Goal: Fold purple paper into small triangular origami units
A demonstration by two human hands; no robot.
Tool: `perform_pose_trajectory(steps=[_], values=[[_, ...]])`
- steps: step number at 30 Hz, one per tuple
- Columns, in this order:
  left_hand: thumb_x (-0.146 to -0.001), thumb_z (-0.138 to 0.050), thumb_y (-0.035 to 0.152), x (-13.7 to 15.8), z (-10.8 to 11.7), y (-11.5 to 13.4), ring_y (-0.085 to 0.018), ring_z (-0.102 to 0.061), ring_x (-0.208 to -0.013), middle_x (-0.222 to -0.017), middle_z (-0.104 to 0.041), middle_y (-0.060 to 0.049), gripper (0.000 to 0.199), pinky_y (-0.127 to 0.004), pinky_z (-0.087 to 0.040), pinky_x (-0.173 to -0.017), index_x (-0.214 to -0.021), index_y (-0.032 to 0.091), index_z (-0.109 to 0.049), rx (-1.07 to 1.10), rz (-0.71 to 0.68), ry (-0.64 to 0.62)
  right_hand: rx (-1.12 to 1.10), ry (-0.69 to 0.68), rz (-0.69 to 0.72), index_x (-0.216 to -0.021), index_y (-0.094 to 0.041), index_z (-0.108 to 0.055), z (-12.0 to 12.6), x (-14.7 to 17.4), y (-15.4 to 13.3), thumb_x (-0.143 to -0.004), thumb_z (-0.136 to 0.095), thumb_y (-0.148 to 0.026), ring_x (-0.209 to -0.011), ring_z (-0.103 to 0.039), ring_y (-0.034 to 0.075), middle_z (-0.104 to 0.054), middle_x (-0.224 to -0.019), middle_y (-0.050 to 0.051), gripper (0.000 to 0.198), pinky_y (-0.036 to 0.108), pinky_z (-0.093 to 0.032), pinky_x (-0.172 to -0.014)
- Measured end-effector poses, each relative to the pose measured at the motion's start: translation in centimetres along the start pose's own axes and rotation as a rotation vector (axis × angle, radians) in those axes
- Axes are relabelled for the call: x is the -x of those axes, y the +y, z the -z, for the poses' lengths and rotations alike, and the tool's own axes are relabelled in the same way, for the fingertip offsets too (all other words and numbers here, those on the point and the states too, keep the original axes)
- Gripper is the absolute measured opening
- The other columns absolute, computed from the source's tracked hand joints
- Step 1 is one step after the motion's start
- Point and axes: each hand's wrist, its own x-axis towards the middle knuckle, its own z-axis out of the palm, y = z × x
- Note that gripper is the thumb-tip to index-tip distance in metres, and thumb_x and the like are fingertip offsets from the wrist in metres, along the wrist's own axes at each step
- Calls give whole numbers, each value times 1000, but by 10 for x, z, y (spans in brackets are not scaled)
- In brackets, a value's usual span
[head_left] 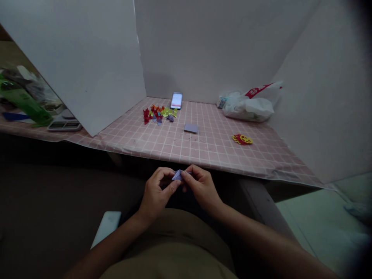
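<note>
Between both hands is a small piece of folded purple paper (178, 175), held above my lap just in front of the table edge. My left hand (157, 190) pinches its left side between thumb and fingers. On the other side, my right hand (202, 185) grips the paper with the thumb on top; the fingers partly hide it. A stack of square purple paper (191, 128) lies on the table beyond my hands. Farther left is a pile of small folded paper pieces (157, 113) in red, orange, yellow and purple.
A lit phone (176, 100) leans upright near the back panel. At right are a white plastic bag (250, 107) and red-and-yellow cut-out pieces (242, 139). White panels (95, 58) enclose the pink checked table (162, 149). A kitchen scale (64, 123) and green bottle (24, 102) sit outside, left.
</note>
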Motion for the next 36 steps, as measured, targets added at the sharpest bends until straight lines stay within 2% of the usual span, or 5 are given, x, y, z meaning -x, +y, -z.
perform_pose_trajectory(steps=[3, 7, 15, 27, 36], values=[[-89, -63, 26, -1, 1, 3, -18, -63, -92, -97, -66, -5, 11, -28, -48, -82, -80, 19, -65, -41, -40, 53, -25, -49, -29, -70, -18, -58, -1, 2, -2, -84, -67, -41, -49, -53, 10, -61, -63, -2, 29, 24, -40, -50], [-88, -63, 24, -1, 4, 7, -18, -63, -90, -96, -68, -5, 15, -28, -48, -81, -74, 18, -65, 21, 8, 48, -36, -119, -52, -70, -17, -58, 0, 3, -2, -84, -67, -41, -49, -53, 9, -61, -62, -2, 29, 23, -40, -51], [-83, -68, 26, -4, 13, 8, -15, -60, -75, -79, -67, -2, 15, -26, -47, -70, -70, 17, -66, 71, 76, 61, -88, -241, -62, -71, -16, -62, 4, 3, 2, -88, -65, -41, -49, -54, 9, -63, -63, -1, 30, 23, -39, -52], [-80, -68, 22, -5, 16, 8, -16, -62, -76, -81, -68, -3, 15, -26, -48, -70, -66, 18, -64, 67, 56, 42, 28, -256, -40, -71, -17, -59, 2, 2, -2, -88, -62, -40, -52, -53, 10, -59, -63, -1, 29, 24, -40, -52], [-82, -65, 23, -1, 14, 9, -15, -61, -75, -81, -69, -3, 13, -26, -46, -70, -70, 18, -64, 39, 90, -85, 49, -238, -11, -72, -19, -55, 3, -2, 1, -84, -66, -38, -59, -51, 11, -54, -66, -3, 25, 25, -42, -55]])
